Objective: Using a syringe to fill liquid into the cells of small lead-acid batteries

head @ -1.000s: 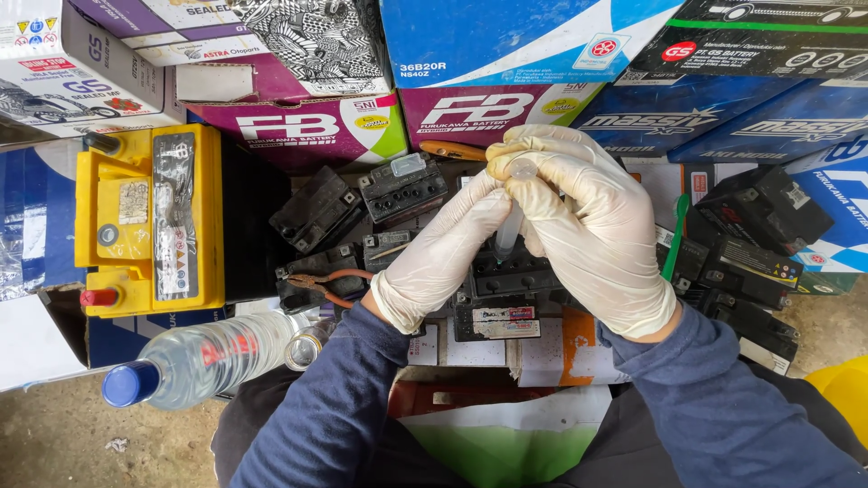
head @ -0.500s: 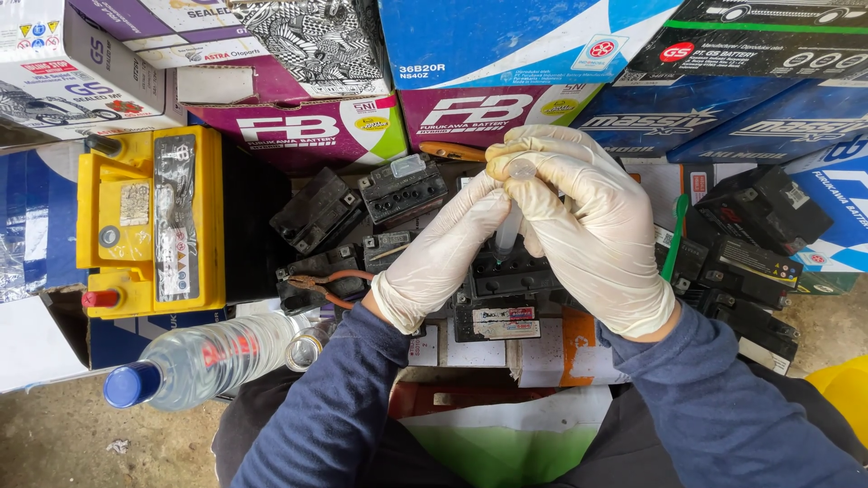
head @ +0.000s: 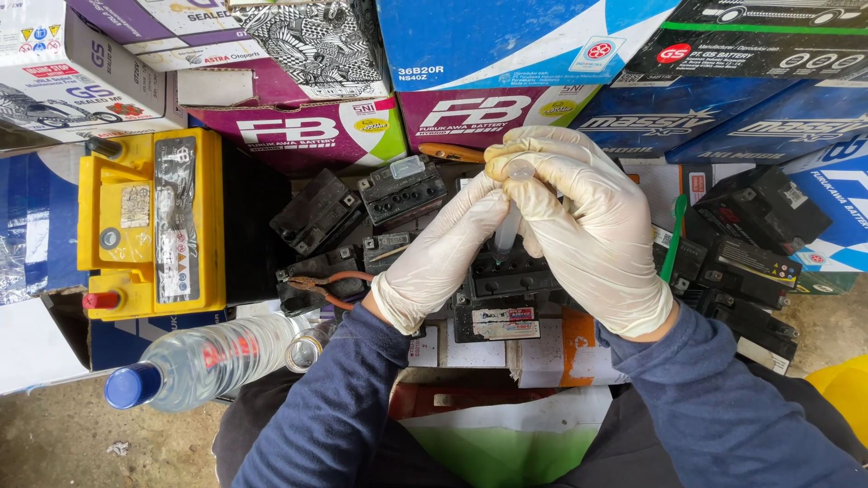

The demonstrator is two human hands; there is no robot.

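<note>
Apparently a small clear plastic syringe (head: 508, 217) stands upright over a small black battery (head: 506, 271), pinched between both gloved hands: right hand (head: 588, 235) fingers closed round its top, left hand (head: 443, 258) fingers steadying the barrel. It looks light, slick and thin-walled, best gripped mid-barrel. Pliers (head: 325, 287) lie nearby.

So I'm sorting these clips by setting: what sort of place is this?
Probably a vehicle battery shop or repair stall: small black batteries piled together, a yellow battery, stacked battery cartons behind.
</note>
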